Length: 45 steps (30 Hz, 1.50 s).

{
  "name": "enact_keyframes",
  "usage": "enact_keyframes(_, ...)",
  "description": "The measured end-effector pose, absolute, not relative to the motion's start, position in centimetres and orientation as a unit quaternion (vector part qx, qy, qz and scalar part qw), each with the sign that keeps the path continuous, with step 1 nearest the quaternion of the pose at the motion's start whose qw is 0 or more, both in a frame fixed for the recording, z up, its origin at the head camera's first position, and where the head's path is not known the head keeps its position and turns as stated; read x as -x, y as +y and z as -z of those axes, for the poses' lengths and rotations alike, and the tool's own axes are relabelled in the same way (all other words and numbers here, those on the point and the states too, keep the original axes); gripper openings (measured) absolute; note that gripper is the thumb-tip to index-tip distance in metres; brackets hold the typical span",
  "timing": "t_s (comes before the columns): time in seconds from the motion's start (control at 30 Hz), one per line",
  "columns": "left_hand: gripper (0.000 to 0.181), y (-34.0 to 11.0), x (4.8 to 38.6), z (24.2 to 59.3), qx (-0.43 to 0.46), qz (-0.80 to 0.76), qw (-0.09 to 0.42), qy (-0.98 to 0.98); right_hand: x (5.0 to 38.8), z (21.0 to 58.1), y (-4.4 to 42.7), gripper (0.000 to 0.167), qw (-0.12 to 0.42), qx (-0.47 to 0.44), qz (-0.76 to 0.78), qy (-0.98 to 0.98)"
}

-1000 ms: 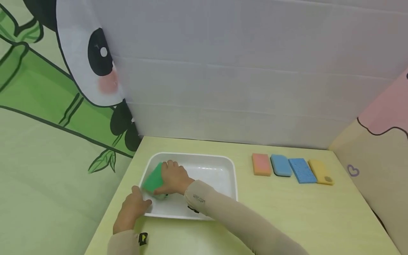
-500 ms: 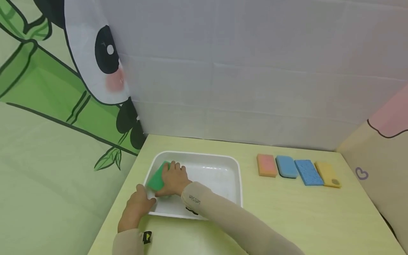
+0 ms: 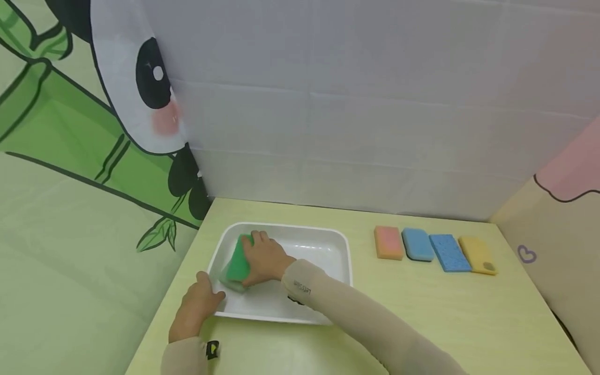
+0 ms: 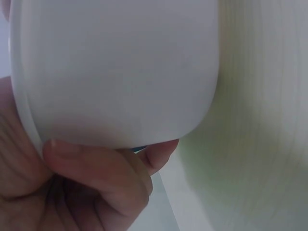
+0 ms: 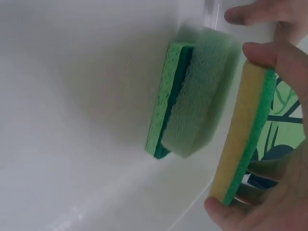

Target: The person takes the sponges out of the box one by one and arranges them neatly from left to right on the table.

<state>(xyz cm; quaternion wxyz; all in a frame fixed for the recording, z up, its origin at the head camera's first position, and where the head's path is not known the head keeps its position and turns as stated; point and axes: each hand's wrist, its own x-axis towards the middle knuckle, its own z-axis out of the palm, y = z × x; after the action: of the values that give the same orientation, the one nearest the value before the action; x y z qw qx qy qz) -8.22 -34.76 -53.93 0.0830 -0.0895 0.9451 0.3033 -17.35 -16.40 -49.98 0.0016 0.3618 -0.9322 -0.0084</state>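
My right hand (image 3: 266, 259) pinches a yellow sponge with a green scouring side (image 5: 244, 130) between thumb and fingers, green face up, over the left part of a white tray (image 3: 286, 226). Below it in the tray, the right wrist view shows a pale green sponge (image 5: 204, 96) leaning against a light green sponge with a dark green layer (image 5: 163, 98). The head view mostly hides these two. My left hand (image 3: 194, 304) grips the tray's near left corner, thumb and fingers around the wall, as the left wrist view shows.
To the right of the tray, several sponges lie in a row on the pale yellow table (image 3: 422, 323): a pink and orange one (image 3: 388, 242), two blue ones, and a yellow one (image 3: 477, 254). Printed cloth walls enclose the table's back and sides.
My right hand has risen slightly and shifted a little to the right with the sponge, showing more of the pale sponge beneath. The left hand keeps its grip on the tray corner.
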Motion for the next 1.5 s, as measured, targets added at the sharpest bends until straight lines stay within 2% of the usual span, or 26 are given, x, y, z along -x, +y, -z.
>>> enact_keyframes(0.13,0.052,-35.1,8.2,53.9,0.089,-0.298,0.082,0.947,17.6,49.6,-15.0,0.112,-0.002,-0.395,-0.035,-0.918)
enact_keyframes(0.43,0.053,-35.6,8.3,54.3,0.088,-0.299,0.086,0.946,17.8,47.9,-10.7,0.115,-0.064,-0.432,-0.089,-0.895)
enact_keyframes(0.97,0.055,-36.8,8.5,54.5,0.082,-0.3,0.115,0.944,15.4,45.6,2.2,0.119,-0.032,-0.43,-0.104,-0.896)
enact_keyframes(1.2,0.057,-37.2,8.3,54.4,0.074,-0.294,0.118,0.946,14.1,46.0,7.9,0.118,-0.022,-0.406,-0.116,-0.906)
enact_keyframes(1.5,0.057,-36.8,8.4,53.8,0.071,-0.289,0.12,0.947,12.9,47.0,14.2,0.119,-0.038,-0.378,-0.139,-0.914)
